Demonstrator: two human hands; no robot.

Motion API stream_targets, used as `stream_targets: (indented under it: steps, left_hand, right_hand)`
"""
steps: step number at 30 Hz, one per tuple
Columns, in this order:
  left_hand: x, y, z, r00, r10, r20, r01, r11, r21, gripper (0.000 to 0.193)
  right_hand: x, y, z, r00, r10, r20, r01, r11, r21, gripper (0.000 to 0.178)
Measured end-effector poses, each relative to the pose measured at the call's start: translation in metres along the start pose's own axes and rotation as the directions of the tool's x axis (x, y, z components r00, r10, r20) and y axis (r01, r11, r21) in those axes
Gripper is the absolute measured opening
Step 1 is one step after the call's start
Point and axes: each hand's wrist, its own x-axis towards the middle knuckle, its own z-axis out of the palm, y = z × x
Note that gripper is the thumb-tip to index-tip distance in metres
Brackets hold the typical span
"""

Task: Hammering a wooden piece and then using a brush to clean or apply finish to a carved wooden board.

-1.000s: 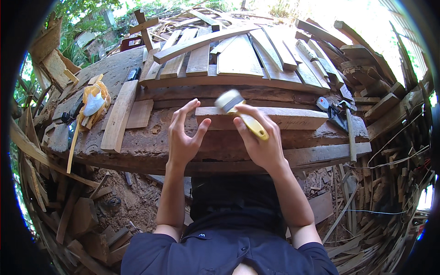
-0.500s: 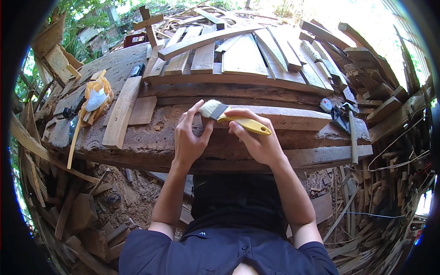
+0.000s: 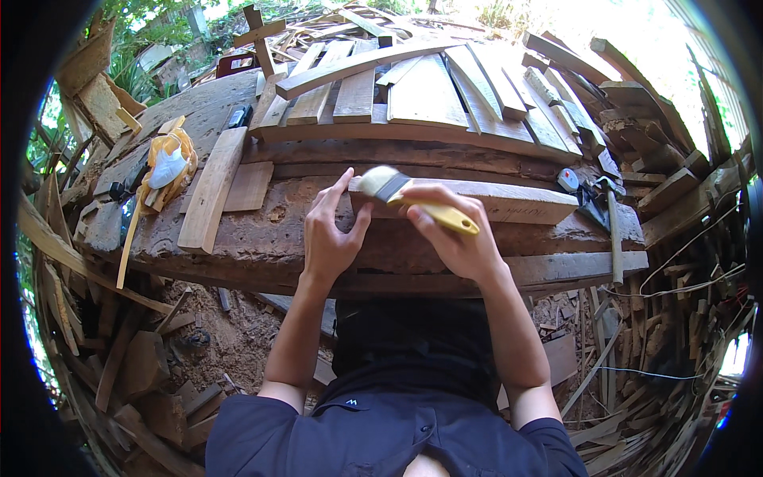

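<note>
A paintbrush (image 3: 445, 215) with a yellow handle, a metal band and pale bristles is held in my right hand (image 3: 465, 238), the fingers wrapped round the handle near the band. Its slightly blurred bristles lie over the left end of a long squared wooden block (image 3: 509, 199). That block rests lengthwise on the rough workbench (image 3: 294, 230), with faint dark marks on its front face. My left hand (image 3: 332, 238) grips the block's left end, thumb at the front face and fingertips by the top corner. The exact contact there is partly hidden.
Several planks (image 3: 425, 91) lie across the back of the bench. At left are a thick board (image 3: 213, 191) and a yellow-and-white bundle (image 3: 167, 167). A hammer (image 3: 614, 230) and a tape measure (image 3: 567, 180) sit at right. Scrap wood (image 3: 675, 342) piles up around the bench.
The brush and my right hand have shifted slightly right, and the bristles now look blurred. My left hand stays at the block's left end.
</note>
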Motion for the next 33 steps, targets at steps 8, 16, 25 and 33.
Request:
stream_targets:
  steps: [8,16,25,33]
  left_hand:
    - [-0.001,0.001,0.001,1.0,-0.004,0.009,0.004,1.0,0.014,0.056]
    - [-0.001,-0.001,0.0,1.0,0.008,-0.002,-0.008,1.0,0.017,0.056]
    - [-0.001,-0.005,0.003,1.0,0.001,0.004,-0.001,1.0,0.0,0.055]
    - [0.0,0.0,0.003,1.0,0.021,-0.021,-0.023,0.997,-0.08,0.052]
  right_hand:
    - [0.0,0.003,-0.003,0.996,0.021,0.083,-0.026,0.998,0.059,0.023]
    - [0.004,-0.001,-0.016,0.984,0.18,0.003,-0.18,0.983,-0.02,0.022]
    - [0.021,0.001,-0.003,0.969,0.08,0.232,-0.125,0.974,0.188,0.021]
    - [0.041,-0.005,-0.012,0.994,0.081,0.079,-0.081,0.997,-0.003,0.014]
